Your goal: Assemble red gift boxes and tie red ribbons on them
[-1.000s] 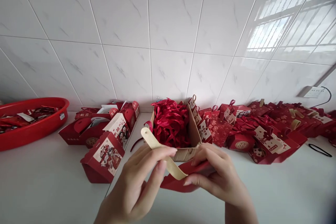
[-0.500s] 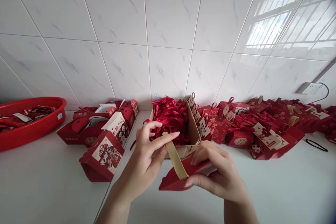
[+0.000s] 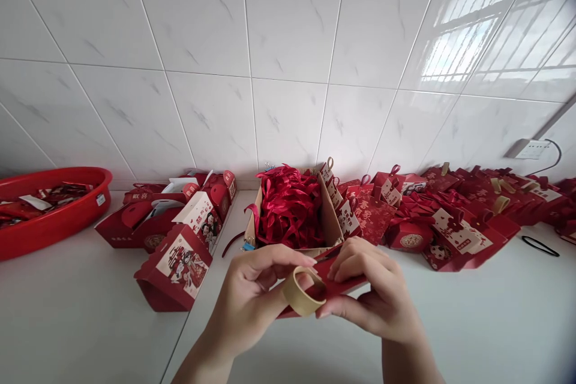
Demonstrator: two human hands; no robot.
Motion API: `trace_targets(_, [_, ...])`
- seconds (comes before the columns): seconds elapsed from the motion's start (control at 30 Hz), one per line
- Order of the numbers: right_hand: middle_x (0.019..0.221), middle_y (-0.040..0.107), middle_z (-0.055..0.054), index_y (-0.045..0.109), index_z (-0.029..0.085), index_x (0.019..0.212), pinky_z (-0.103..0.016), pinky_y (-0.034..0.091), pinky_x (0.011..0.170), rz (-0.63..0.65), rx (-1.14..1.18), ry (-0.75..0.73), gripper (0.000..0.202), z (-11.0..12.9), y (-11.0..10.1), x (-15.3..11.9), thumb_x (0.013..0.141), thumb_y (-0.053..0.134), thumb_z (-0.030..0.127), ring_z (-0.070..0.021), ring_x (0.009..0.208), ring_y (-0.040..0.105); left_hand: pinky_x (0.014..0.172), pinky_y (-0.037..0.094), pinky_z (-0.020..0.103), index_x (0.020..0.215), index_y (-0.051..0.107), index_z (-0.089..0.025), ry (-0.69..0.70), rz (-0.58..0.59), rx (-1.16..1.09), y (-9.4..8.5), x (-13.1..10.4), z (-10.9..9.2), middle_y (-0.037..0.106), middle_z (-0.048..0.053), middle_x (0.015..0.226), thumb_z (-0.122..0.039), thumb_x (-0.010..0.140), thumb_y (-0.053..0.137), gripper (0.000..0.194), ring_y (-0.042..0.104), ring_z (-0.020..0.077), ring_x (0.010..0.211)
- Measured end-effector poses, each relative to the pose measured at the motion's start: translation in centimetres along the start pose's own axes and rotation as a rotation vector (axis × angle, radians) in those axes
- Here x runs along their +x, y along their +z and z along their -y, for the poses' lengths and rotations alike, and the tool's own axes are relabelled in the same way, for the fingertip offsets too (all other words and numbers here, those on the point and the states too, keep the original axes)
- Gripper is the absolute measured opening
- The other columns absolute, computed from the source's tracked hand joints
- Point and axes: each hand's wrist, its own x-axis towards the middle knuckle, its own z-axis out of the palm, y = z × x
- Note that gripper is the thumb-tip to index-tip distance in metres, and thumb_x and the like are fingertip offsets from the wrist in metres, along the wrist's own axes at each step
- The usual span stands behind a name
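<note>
My left hand [image 3: 254, 291] pinches the gold ribbon [image 3: 297, 301], which curls into a loop around its thumb tip. The ribbon's right end meets the red paper gift box [image 3: 344, 285]. My right hand [image 3: 371, 288] grips that box, with its thumb at the near edge beside the ribbon and its fingers over the top. Both hands hide much of the box. Just behind them stands a cardboard box [image 3: 333, 216] heaped with dark red ribbons [image 3: 292, 207].
Several red gift boxes [image 3: 173, 267] stand on the left of the white table [image 3: 90, 312]. A red basin [image 3: 67, 219] of small packets lies farther left. More gift boxes with ribbon loops [image 3: 463, 234] line the right, near a black band [image 3: 540, 246].
The gold ribbon, straight before, is now bent round into a loop. My left hand has come down and nearer to the gift box; my right hand keeps its hold.
</note>
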Motion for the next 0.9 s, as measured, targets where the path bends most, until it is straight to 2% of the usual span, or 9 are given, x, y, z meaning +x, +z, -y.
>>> trace_targets(0.2, [0.066, 0.062, 0.000, 0.052, 0.019, 0.080, -0.027, 0.039, 0.053, -0.007, 0.029, -0.016, 0.031, 0.08, -0.12, -0.08, 0.082, 0.071, 0.043, -0.0117, 0.056, 0.052, 0.068, 0.056, 0.016, 0.088, 0.075, -0.026, 0.137, 0.049, 0.051, -0.07, -0.31, -0.37, 0.075, -0.002, 0.083, -0.011, 0.080, 0.072, 0.018, 0.069, 0.0109, 0.075])
trace_targets(0.33, [0.068, 0.063, 0.000, 0.052, 0.019, 0.081, -0.027, 0.039, 0.053, -0.003, 0.041, -0.022, 0.031, 0.06, -0.16, -0.29, 0.081, 0.072, 0.042, -0.0118, 0.057, 0.052, 0.069, 0.056, 0.017, 0.090, 0.074, -0.026, 0.193, 0.059, 0.088, -0.08, -0.33, -0.37, 0.076, -0.002, 0.084, -0.009, 0.081, 0.070, 0.020, 0.069, 0.0110, 0.076])
trace_targets(0.6, [0.065, 0.062, -0.001, 0.052, 0.019, 0.081, -0.028, 0.039, 0.053, -0.018, 0.047, -0.017, 0.030, 0.17, -0.26, -0.23, 0.083, 0.070, 0.043, -0.0125, 0.056, 0.053, 0.070, 0.055, 0.020, 0.090, 0.073, -0.027, 0.215, 0.077, 0.117, -0.28, -0.48, -0.53, 0.075, -0.003, 0.084, -0.010, 0.081, 0.070, 0.019, 0.069, 0.0118, 0.077])
trace_targets(0.9, [0.068, 0.063, -0.001, 0.052, 0.019, 0.081, -0.029, 0.040, 0.053, -0.011, 0.068, -0.006, 0.028, 0.05, -0.30, -0.27, 0.084, 0.069, 0.042, -0.0125, 0.057, 0.054, 0.066, 0.056, 0.022, 0.091, 0.074, -0.025, 0.288, 0.092, 0.171, 0.32, -0.42, -0.53, 0.076, -0.001, 0.082, -0.008, 0.079, 0.072, 0.020, 0.071, 0.0139, 0.072])
